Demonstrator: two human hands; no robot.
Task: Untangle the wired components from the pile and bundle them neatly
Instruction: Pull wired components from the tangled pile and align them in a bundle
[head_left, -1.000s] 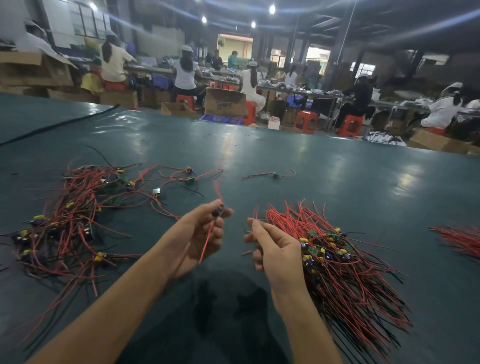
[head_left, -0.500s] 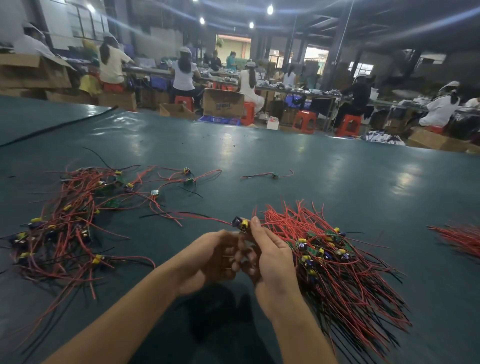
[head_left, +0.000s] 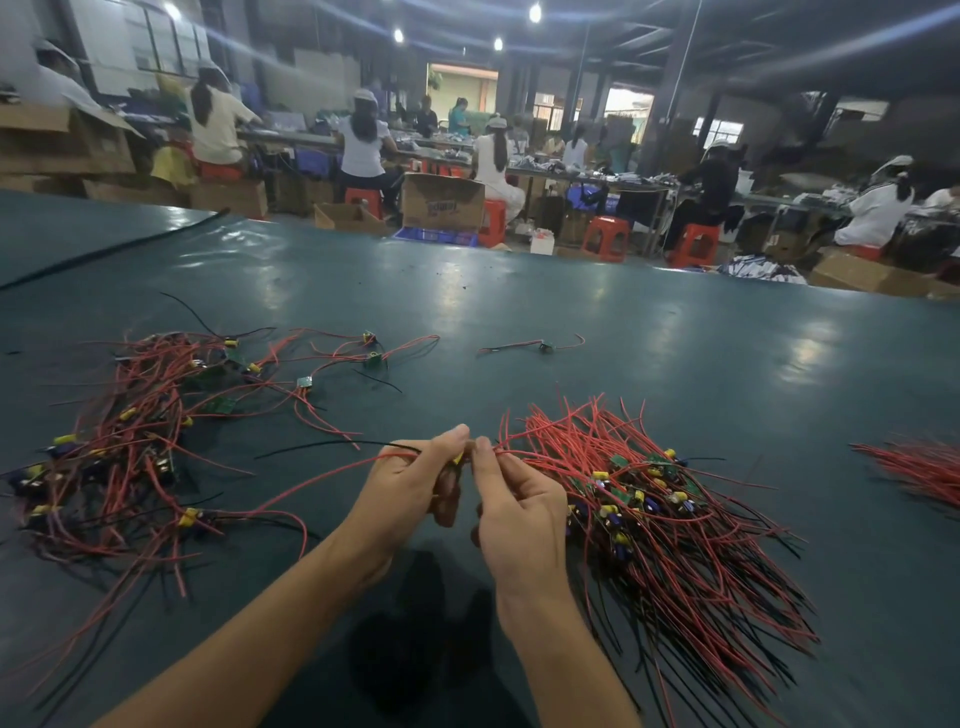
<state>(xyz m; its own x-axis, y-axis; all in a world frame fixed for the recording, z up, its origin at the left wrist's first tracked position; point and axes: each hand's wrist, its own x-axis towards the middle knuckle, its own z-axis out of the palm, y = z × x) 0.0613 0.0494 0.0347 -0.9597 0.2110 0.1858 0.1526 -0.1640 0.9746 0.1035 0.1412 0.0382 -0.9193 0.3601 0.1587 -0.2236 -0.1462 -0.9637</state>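
Note:
A tangled pile (head_left: 130, 447) of red and black wired components with small green boards and yellow parts lies at the left on the dark green table (head_left: 623, 353). A straightened bundle (head_left: 675, 530) of the same components lies at the right. Between them, my left hand (head_left: 410, 483) and my right hand (head_left: 514, 509) meet above the table and both pinch one wired component (head_left: 460, 460). Its red and black wires (head_left: 322, 480) trail off to the left. The component's body is mostly hidden by my fingers.
A single loose component (head_left: 543, 345) lies farther back on the table. More red wires (head_left: 919, 467) lie at the right edge. Beyond the table's far edge are cardboard boxes (head_left: 441, 200), red stools (head_left: 605, 236) and several seated people at benches.
My hands have come together and risen slightly, now both pinching the component that the left hand held alone a second ago. Its wires now stretch out to the left.

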